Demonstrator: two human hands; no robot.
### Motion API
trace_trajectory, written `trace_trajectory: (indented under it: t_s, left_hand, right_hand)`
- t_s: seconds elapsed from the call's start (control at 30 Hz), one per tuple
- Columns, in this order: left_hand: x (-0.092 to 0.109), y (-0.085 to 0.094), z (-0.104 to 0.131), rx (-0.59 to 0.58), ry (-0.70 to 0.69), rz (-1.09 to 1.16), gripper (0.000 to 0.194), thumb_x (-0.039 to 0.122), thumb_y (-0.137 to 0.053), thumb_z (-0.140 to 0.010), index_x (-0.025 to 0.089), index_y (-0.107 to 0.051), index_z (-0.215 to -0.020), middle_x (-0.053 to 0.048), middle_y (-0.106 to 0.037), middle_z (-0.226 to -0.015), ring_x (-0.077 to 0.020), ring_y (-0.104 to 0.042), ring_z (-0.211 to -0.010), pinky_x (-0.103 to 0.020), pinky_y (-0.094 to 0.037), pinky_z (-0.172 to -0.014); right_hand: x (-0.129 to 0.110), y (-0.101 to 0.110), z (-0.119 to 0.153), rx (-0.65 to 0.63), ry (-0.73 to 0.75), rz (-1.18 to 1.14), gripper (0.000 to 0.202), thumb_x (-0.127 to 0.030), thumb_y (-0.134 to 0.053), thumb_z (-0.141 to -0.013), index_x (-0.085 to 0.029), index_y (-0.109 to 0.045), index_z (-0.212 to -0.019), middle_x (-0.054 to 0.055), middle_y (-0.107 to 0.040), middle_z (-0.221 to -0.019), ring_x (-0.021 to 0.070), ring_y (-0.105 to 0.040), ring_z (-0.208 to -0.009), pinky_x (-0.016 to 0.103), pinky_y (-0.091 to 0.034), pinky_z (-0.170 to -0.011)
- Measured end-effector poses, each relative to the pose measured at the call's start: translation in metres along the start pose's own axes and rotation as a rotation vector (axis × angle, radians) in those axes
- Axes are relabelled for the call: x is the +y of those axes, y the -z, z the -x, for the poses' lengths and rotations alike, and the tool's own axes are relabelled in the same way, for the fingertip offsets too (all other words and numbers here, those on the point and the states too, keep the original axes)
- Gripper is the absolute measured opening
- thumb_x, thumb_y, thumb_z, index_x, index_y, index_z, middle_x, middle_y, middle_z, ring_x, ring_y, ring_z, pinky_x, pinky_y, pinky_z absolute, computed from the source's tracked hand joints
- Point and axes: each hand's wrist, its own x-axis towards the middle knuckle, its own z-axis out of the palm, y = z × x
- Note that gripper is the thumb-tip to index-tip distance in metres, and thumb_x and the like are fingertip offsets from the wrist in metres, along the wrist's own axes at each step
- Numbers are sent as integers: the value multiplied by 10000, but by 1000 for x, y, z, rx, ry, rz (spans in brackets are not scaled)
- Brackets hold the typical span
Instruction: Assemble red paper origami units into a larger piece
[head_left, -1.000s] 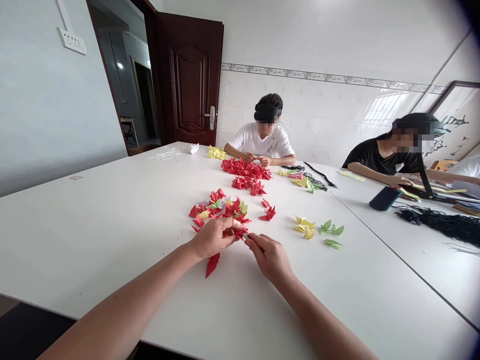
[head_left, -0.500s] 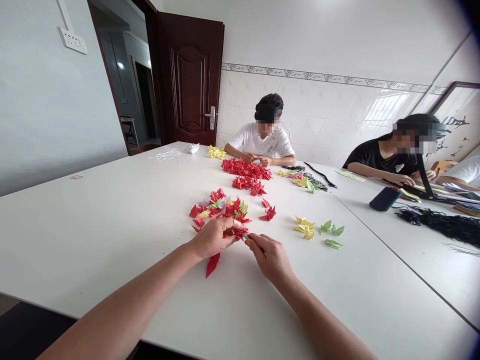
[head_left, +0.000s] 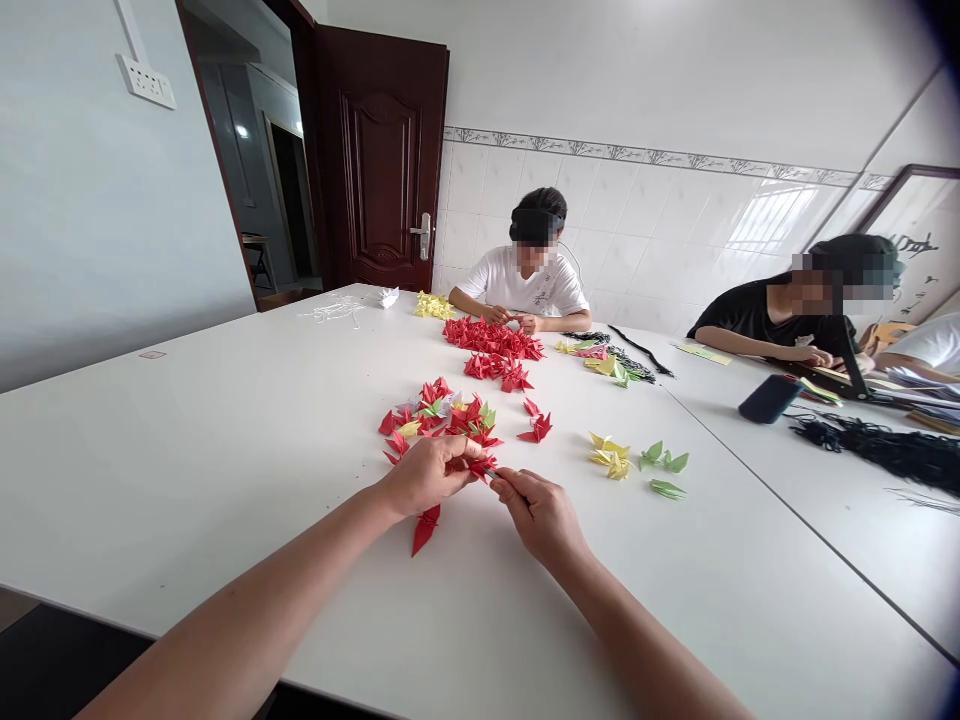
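The person in black (head_left: 748, 309) has lowered their head, shifting it rightward

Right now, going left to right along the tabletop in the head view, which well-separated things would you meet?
White strings, folded white paper, yellow paper pile, loose red folded pieces, yellow folded pieces, green folded pieces, dark case.

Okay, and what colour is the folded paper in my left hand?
Red, seen best in the head view.

Past the far edge of the white table (head_left: 247, 440), a dark red door (head_left: 381, 155) stands open beside white wall tiles (head_left: 622, 205) catching bright window light.
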Motion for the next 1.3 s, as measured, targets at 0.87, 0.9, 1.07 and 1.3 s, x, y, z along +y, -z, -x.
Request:
trace_trajectory:
  t_s: [0.87,0.9,1.07,1.3]
  left_hand:
    - [-4,19,-4,184,95,-258,294,240,-507,-775,170,-621,-1037,-80,-636,-1043,-205,-618,-904,-298,-499,-788]
    - [-6,21,-5,194,97,-285,270,235,-499,-777,166,-637,-999,-85,-632,-1052,-210,-617,-911,-304,-494,-807]
    - [-12,22,-4,109,101,-340,265,223,-466,-795,189,-664,-968,-70,-646,-973,-213,-592,-927,-317,-479,-817]
    - [-9,14,-1,33,-47,-388,277,142,-484,-760,227,-709,-897,-50,-627,-886,-189,-547,-869,-293,-455,-780]
  right_hand:
    - [37,9,-21,349,-230,-106,278,-405,-536,-762,-167,-677,-798,46,-626,-741,162,-547,-649,270,-433,-621]
    - [44,11,-25,360,-292,-96,320,-434,-529,-759,-160,-685,-810,52,-635,-739,172,-551,-649,279,-430,-618]
    - [60,14,-34,353,-379,-100,434,-469,-507,-758,-128,-677,-964,68,-673,-777,204,-582,-693,291,-430,-616]
    - [57,13,-28,293,-360,-116,422,-488,-508,-753,-124,-688,-868,52,-654,-683,175,-551,-604,266,-409,-552]
